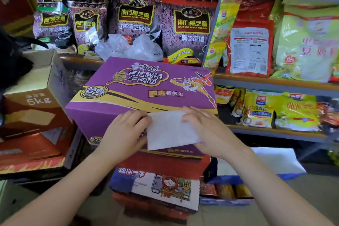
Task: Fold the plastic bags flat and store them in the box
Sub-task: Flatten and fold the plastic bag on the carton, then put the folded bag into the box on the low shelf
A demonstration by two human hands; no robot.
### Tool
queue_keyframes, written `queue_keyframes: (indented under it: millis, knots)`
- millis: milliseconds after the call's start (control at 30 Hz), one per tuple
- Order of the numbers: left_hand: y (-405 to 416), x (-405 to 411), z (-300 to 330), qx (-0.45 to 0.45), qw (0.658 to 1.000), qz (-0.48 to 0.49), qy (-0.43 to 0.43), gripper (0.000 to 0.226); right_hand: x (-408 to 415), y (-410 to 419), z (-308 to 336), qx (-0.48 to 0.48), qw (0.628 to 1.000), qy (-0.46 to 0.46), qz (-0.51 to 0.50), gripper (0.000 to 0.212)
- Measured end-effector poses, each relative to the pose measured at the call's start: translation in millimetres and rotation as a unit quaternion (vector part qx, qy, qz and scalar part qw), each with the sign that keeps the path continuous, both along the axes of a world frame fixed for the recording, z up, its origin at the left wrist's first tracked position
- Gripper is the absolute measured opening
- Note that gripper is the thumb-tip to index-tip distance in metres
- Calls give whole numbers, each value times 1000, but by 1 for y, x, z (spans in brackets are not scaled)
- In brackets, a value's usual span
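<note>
Both hands work a white folded plastic bag [170, 130] at the near edge of a closed purple carton [145, 88]: the left hand [124, 130] lies flat with straight fingers [137, 117] pressing the bag's left edge, while the right hand [207, 132] rests on its right side, fingers [192, 113] extended over the top corner and thumb at the lower corner. Beyond the fingers, past the carton's far edge, loose crumpled plastic bags [128, 47] sit on the shelf [80, 60] before dark sesame-powder packets [189, 24]. Left of the left fingers stands an open brown box [36, 97].
</note>
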State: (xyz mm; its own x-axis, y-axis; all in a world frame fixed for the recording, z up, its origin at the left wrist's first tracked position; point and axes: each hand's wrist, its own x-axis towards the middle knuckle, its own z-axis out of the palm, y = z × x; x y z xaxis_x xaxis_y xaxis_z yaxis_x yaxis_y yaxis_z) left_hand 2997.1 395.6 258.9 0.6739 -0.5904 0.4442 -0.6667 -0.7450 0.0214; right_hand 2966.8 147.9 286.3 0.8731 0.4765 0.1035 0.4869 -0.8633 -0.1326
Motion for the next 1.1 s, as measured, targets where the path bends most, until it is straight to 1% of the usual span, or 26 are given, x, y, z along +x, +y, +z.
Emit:
queue_keyframes:
  millis: [67, 133, 167, 200, 233, 300, 333, 400, 433, 500, 700, 767, 833, 967, 1100]
  knots:
    - [-9, -12, -8, -7, 1000, -20, -8, 27, -16, -13, -4, 14, 999, -23, -36, 52]
    - [-15, -22, -18, -1, 999, -38, 23, 24, -31, -30, -15, 65, 992, -75, -78, 47]
    - [-16, -27, -25, 7, 998, -44, 51, 23, -40, -38, -20, 94, 985, -101, -100, 38]
    - [-18, -31, -33, 21, 996, -47, 73, 24, -49, -44, -24, 129, 977, -118, -123, 29]
    - [-21, -34, -41, 39, 994, -45, 88, 25, -57, -50, -26, 165, 967, -128, -144, 26]
    - [-32, -44, -54, 87, 989, -27, 118, 28, -70, -60, -32, 234, 941, -117, -213, 18]
    - [-39, -50, -58, 104, 982, -17, 155, 30, -76, -65, -35, 263, 923, -110, -258, 16]
    - [-60, -60, -64, 134, 969, 8, 206, 34, -84, -81, -44, 303, 889, -82, -335, 23]
    - [-72, -63, -68, 156, 965, 11, 211, 35, -86, -92, -50, 313, 876, -63, -363, 24]
    - [-100, -67, -75, 189, 957, -2, 219, 35, -86, -122, -63, 318, 853, -25, -413, 20]
    - [-208, -52, -104, 181, 952, -32, 245, 29, -64, -241, -111, 340, 786, 32, -514, 12]
    - [-251, -41, -120, 179, 947, -32, 264, 26, -45, -288, -132, 357, 767, 63, -529, 11]
    - [-291, -28, -135, 188, 940, -17, 285, 26, -24, -330, -155, 373, 757, 117, -523, 12]
    - [-356, 8, -176, 175, 923, 30, 341, 24, 20, -400, -208, 403, 727, 216, -511, 24]
    - [-385, 49, -245, 158, 899, 108, 394, 22, 59, -443, -289, 349, 708, 309, -530, 36]
